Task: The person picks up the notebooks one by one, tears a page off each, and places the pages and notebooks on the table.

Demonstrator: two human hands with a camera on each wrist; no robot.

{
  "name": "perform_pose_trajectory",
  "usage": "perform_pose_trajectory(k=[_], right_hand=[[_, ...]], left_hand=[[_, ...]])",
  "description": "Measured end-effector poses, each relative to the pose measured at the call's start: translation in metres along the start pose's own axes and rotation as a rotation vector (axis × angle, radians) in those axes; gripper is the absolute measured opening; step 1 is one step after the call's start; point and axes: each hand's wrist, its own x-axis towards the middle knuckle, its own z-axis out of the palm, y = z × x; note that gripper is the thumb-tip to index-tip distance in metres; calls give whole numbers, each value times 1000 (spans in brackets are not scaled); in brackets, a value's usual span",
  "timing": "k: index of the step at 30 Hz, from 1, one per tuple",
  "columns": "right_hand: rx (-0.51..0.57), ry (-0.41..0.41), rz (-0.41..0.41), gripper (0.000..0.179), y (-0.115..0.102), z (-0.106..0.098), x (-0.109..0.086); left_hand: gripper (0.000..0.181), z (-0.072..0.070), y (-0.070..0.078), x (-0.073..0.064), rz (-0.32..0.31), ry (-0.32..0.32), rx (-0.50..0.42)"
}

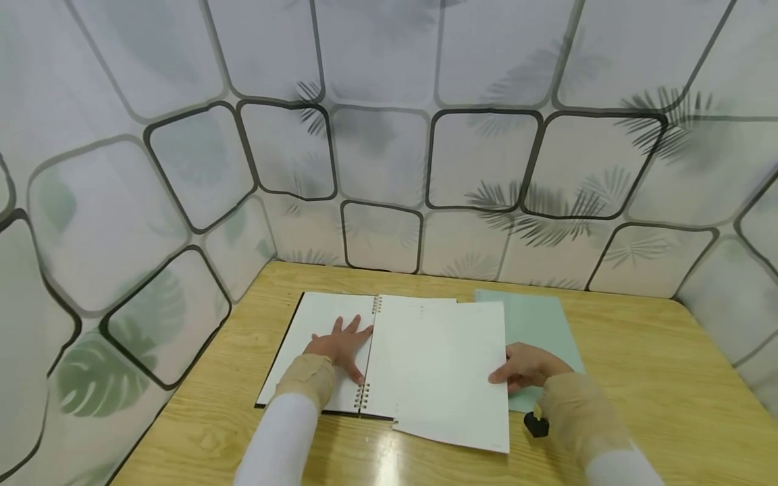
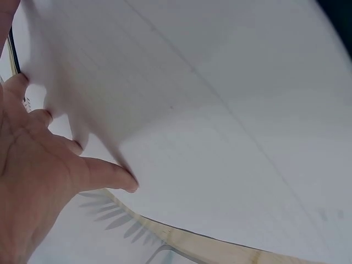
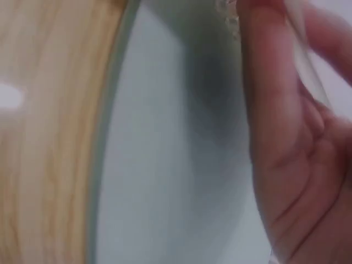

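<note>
A spiral-bound notebook (image 1: 304, 351) lies spread on the table, its ring binding (image 1: 363, 397) down the middle. My left hand (image 1: 342, 347) rests on its left page with fingers spread, the thumb beside the rings. In the left wrist view the fingertips (image 2: 129, 184) touch the white paper. My right hand (image 1: 527, 366) pinches the right edge of a white sheet (image 1: 450, 371), thumb on top and fingers beneath. That sheet is skewed over the notebook's right side, its lower end reaching past the notebook's front edge. In the right wrist view the hand (image 3: 297, 126) is blurred.
A pale green notebook (image 1: 543, 324) lies to the right, partly under the white sheet and right hand. A small black object (image 1: 536, 425) shows by the right wrist. The wooden table (image 1: 656, 364) meets patterned walls (image 1: 389, 169) at the back and sides.
</note>
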Motion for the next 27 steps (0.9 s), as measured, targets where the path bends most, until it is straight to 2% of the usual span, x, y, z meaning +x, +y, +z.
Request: perform_pose_trajectory(k=[6,9,16,27], right_hand=[[72,180,38,14,3,6,-3],[130,210,9,9,6,7,-7],[162,164,-122,12,16,21,-23],[257,8,-218,15,38,61,-47]], left_hand=[[115,1,0,0,9,3,-14],[115,0,1,0,10,4,-16],[115,0,2,0,8,16,-10],[113,8,0,0,-3,18,-20]])
